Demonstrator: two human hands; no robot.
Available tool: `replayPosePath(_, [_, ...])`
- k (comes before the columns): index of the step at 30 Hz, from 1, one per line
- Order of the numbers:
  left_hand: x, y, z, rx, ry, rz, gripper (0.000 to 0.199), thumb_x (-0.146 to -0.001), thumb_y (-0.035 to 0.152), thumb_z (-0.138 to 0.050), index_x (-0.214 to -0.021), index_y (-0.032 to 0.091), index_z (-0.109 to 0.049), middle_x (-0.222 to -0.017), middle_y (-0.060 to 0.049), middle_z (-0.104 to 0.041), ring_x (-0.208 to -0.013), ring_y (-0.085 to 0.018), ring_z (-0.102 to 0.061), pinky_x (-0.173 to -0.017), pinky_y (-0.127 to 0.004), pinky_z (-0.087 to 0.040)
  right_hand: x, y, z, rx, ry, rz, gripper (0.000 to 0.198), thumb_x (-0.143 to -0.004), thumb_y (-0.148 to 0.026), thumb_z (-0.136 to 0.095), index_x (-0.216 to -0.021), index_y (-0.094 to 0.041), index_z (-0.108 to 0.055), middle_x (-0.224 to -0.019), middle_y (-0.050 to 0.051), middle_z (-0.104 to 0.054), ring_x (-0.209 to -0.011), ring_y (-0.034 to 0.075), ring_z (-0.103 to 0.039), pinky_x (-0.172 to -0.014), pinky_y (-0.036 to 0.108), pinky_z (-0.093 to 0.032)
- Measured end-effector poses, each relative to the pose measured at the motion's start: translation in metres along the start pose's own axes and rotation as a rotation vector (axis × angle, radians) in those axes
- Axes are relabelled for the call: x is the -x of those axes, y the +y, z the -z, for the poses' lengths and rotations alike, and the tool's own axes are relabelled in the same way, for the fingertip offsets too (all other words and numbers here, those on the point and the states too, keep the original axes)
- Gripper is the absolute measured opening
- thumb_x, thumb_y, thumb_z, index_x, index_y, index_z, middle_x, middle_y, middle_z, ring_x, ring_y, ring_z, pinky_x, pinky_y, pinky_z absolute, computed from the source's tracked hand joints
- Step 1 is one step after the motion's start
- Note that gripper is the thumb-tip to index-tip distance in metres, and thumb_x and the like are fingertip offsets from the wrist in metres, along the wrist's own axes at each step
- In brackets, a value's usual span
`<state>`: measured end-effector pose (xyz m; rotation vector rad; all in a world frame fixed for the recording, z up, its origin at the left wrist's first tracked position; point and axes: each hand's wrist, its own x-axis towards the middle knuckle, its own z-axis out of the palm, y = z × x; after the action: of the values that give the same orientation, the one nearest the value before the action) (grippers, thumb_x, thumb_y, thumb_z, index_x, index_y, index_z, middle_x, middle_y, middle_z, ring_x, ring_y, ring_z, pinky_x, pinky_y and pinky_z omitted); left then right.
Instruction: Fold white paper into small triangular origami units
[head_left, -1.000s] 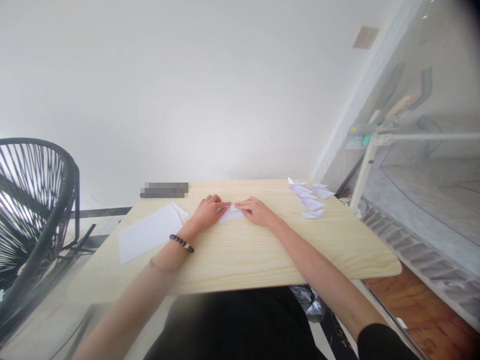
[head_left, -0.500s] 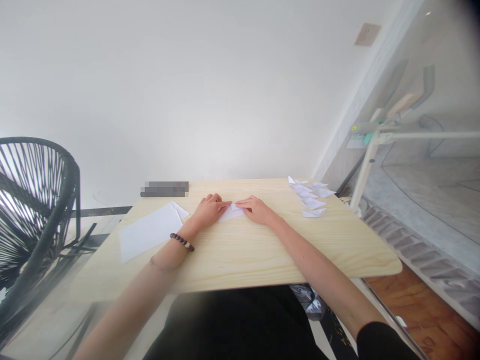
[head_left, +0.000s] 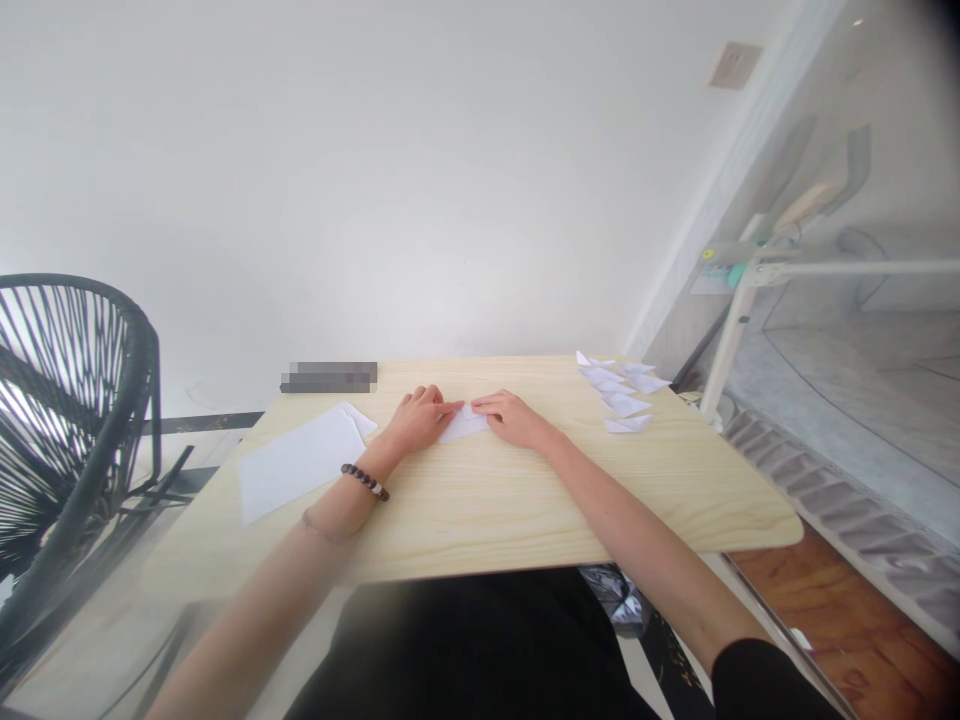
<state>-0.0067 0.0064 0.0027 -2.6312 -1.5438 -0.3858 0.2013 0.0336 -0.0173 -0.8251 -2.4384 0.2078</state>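
Note:
A small folded piece of white paper lies on the pale wooden table between my hands. My left hand, with a beaded bracelet at its wrist, presses the paper's left side; its index finger points inward and the other fingers are curled. From the other side my right hand holds the paper's right edge, fingers together and pointing left. Parts of the paper are hidden under the fingertips.
White paper sheets lie at the table's left. Several folded paper boats stand at the back right. A blurred-out dark item sits at the back left. A black woven chair stands left of the table, and a white wall rises behind.
Both hands stay almost in place on the paper. The raised flap between the fingertips looks flatter now.

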Motion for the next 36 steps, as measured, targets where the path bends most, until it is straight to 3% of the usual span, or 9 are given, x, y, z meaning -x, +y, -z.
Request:
replayPosePath(17, [0.0004, 0.0025, 0.0012, -0.029, -0.005, 0.005, 0.036, -0.086, 0.041, -0.031, -0.115, 0.035, -0.049, -0.094, -0.007, -0.046, -0.088, -0.021, -0.042, -0.076, -0.034, -0.033, -0.0027, -0.0087, 0.0035, 0.129, 0.005, 0.021, 0.026, -0.075, -0.01, -0.046, -0.09, -0.018, -0.065, -0.099, 0.005, -0.063, -0.092, 0.014, -0.055, -0.088, 0.031, -0.038])
replayPosePath(25, [0.0002, 0.001, 0.0002, -0.034, 0.008, -0.001, 0.035, -0.086, 0.041, -0.03, -0.115, 0.036, -0.05, -0.093, -0.007, -0.047, -0.087, -0.02, -0.043, -0.075, -0.034, -0.033, -0.0004, -0.0062, 0.0017, 0.167, 0.014, -0.018, 0.026, -0.078, -0.013, -0.046, -0.099, -0.02, -0.061, -0.094, 0.005, -0.061, -0.093, 0.015, -0.052, -0.085, 0.029, -0.041])
replayPosePath(36, [-0.0003, 0.0009, -0.001, -0.044, 0.016, 0.003, 0.035, -0.086, 0.04, -0.03, -0.114, 0.035, -0.05, -0.093, -0.007, -0.047, -0.088, -0.021, -0.043, -0.076, -0.035, -0.033, -0.0031, -0.0056, 0.0006, 0.2, -0.017, -0.032, 0.024, -0.076, -0.009, -0.045, -0.086, -0.018, -0.065, -0.091, 0.004, -0.062, -0.092, 0.015, -0.05, -0.085, 0.028, -0.041])
